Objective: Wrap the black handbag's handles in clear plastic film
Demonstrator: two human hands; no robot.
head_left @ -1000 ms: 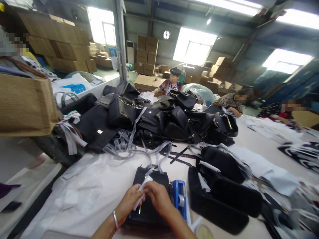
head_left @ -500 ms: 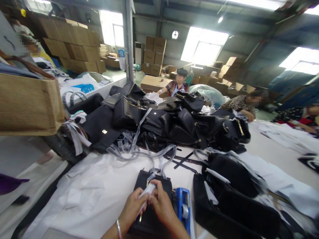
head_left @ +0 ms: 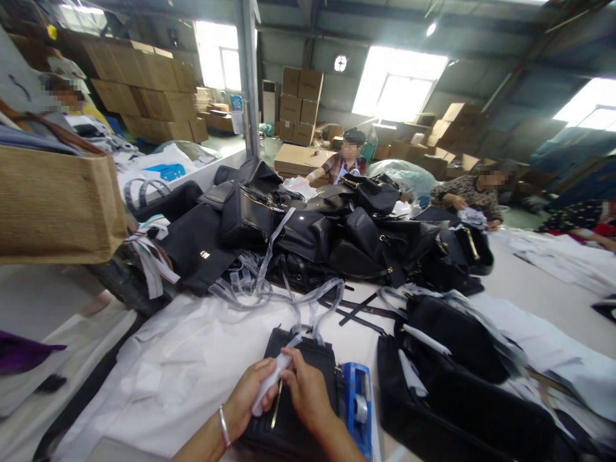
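A small black handbag (head_left: 319, 359) lies on the white-covered table in front of me, its clear-wrapped handles (head_left: 331, 307) reaching away from me. Over its front, my left hand (head_left: 245, 393) is closed around a narrow white roll of wrapping (head_left: 270, 384). The fingers of my right hand (head_left: 308, 393) pinch the upper end of that same roll; whatever is inside the wrapping is hidden. A gold zip (head_left: 276, 407) shows between the hands. Just right of the bag sits a blue tape dispenser (head_left: 357, 410).
Black bags (head_left: 303, 234) are heaped across the table's far side. More black bags (head_left: 462, 385) lie at the right, with white paper tucked in. White sheets (head_left: 163, 359) cover the left. A tan woven bag (head_left: 58, 205) stands near left. Co-workers sit beyond the heap.
My left hand has slid down and left along the white roll, so more of it shows. My right fingers stay at its upper end. At the right, a co-worker has lifted some white material.
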